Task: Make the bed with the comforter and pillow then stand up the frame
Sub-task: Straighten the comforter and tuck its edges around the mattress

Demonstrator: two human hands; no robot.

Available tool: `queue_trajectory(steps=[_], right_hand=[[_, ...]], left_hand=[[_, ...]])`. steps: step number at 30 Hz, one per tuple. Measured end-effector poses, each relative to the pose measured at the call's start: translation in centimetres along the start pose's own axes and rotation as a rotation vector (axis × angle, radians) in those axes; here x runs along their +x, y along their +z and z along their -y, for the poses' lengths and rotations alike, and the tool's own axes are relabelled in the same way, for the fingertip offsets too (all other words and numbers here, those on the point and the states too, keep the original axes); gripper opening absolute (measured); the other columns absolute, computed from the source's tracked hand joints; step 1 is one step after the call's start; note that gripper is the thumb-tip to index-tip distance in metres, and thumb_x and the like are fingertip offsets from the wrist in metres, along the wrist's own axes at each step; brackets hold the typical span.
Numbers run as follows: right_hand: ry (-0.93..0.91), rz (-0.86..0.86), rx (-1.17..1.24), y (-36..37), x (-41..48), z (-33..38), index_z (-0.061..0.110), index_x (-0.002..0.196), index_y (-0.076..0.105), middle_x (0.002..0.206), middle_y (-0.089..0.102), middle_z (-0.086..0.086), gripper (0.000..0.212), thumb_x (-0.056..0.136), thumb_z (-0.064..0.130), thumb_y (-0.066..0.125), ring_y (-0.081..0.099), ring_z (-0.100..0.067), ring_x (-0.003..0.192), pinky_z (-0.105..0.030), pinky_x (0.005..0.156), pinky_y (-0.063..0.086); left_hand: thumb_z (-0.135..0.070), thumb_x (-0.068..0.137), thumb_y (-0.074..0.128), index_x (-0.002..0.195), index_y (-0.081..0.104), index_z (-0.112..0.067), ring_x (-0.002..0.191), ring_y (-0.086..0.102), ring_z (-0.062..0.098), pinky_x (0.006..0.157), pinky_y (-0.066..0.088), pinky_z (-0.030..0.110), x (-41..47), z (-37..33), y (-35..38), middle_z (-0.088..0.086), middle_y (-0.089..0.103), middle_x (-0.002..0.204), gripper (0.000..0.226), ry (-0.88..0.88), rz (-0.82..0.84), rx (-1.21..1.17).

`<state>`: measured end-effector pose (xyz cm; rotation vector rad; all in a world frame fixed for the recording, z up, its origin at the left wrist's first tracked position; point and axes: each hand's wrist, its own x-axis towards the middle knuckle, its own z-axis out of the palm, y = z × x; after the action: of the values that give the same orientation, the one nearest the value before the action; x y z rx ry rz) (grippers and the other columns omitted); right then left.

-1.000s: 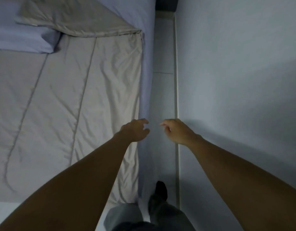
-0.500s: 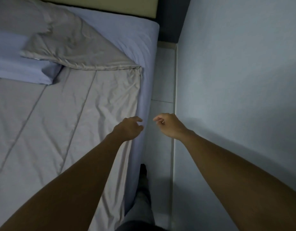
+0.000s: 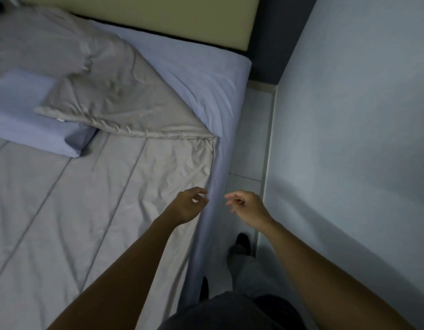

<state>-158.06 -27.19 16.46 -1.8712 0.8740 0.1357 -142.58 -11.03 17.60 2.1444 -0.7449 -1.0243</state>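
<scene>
A grey comforter (image 3: 91,198) lies spread over the bed, its top right corner folded back in a triangle (image 3: 125,106) toward the left. Under that flap lies a pale blue pillow (image 3: 34,122), partly covered. The blue fitted sheet (image 3: 201,77) shows bare at the bed's top right corner. My left hand (image 3: 188,206) hovers over the comforter's right edge, fingers loosely curled and apart, holding nothing. My right hand (image 3: 248,209) hangs over the gap beside the bed, also empty with fingers apart. No picture frame is in view.
A beige headboard (image 3: 158,17) runs along the top. A pale wall (image 3: 349,139) stands close on the right, leaving a narrow tiled floor strip (image 3: 251,139) between it and the bed. My legs and feet (image 3: 239,248) stand in that strip.
The view has moved forward along the bed toward the headboard, bringing the folded corner and pillow closer. Both hands stay empty and close together, with fingers slightly more spread.
</scene>
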Motion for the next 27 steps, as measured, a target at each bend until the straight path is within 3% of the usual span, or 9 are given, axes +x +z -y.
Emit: queue_trajectory(steps=[3, 8, 11, 14, 17, 27], right_hand=[[-0.01, 0.071, 0.001, -2.7, 7.1, 0.7, 0.028, 0.111, 0.072, 0.1, 0.075, 0.007, 0.032, 0.094, 0.009, 0.052, 0.071, -0.012, 0.087, -0.029, 0.088, 0.058], [-0.07, 0.127, 0.013, -7.8, 18.5, 3.1, 0.041, 0.09, 0.07, 0.084, 0.075, 0.014, 0.043, 0.091, 0.003, 0.05, 0.072, -0.017, 0.078, -0.039, 0.085, 0.06], [-0.109, 0.168, 0.047, -11.2, 23.8, 5.2, 0.039, 0.084, 0.071, 0.076, 0.076, 0.015, 0.046, 0.089, -0.002, 0.052, 0.074, -0.028, 0.081, -0.045, 0.082, 0.061], [-0.129, 0.142, 0.114, -14.5, 29.8, 8.8, 0.018, 0.098, 0.075, 0.075, 0.074, 0.012, 0.034, 0.089, -0.007, 0.052, 0.069, -0.021, 0.066, -0.029, 0.066, 0.058], [-0.123, 0.144, 0.163, -16.3, 35.3, 12.5, 0.015, 0.103, 0.072, 0.085, 0.076, -0.002, 0.032, 0.09, -0.005, 0.051, 0.067, -0.014, 0.061, -0.018, 0.059, 0.05], [-0.091, 0.321, 0.032, -15.1, 50.3, 23.1, 0.025, 0.1, 0.072, 0.092, 0.078, 0.001, 0.03, 0.093, 0.006, 0.051, 0.072, -0.016, 0.073, -0.029, 0.065, 0.053]], left_hand=[[-0.03, 0.094, 0.063, 0.123, 0.064, -0.024, 0.084, 0.062, 0.003, 0.065, 0.043, 0.008, 5.2, -1.5, -1.1, -0.004, 0.07, 0.102, 0.029, -0.063, -0.066, -0.095], [-0.028, 0.095, 0.063, 0.12, 0.065, -0.024, 0.088, 0.07, 0.019, 0.062, 0.047, 0.011, 13.2, -5.4, -3.0, 0.006, 0.072, 0.103, 0.026, -0.178, -0.246, -0.322], [-0.026, 0.097, 0.06, 0.12, 0.065, -0.027, 0.092, 0.072, 0.021, 0.071, 0.054, 0.021, 16.7, -8.5, -4.6, 0.005, 0.073, 0.107, 0.023, -0.216, -0.308, -0.482], [-0.028, 0.097, 0.06, 0.118, 0.064, -0.028, 0.092, 0.073, 0.019, 0.083, 0.056, 0.035, 20.9, -11.4, -7.8, 0.001, 0.074, 0.106, 0.022, -0.179, -0.373, -0.567], [-0.026, 0.098, 0.059, 0.121, 0.064, -0.025, 0.091, 0.073, 0.017, 0.08, 0.057, 0.032, 25.4, -12.6, -11.9, 0.0, 0.075, 0.105, 0.024, -0.153, -0.47, -0.634], [-0.025, 0.1, 0.055, 0.124, 0.063, -0.02, 0.095, 0.072, 0.026, 0.084, 0.057, 0.039, 35.2, -9.8, -22.4, 0.002, 0.074, 0.108, 0.026, -0.27, -0.678, -0.837]])
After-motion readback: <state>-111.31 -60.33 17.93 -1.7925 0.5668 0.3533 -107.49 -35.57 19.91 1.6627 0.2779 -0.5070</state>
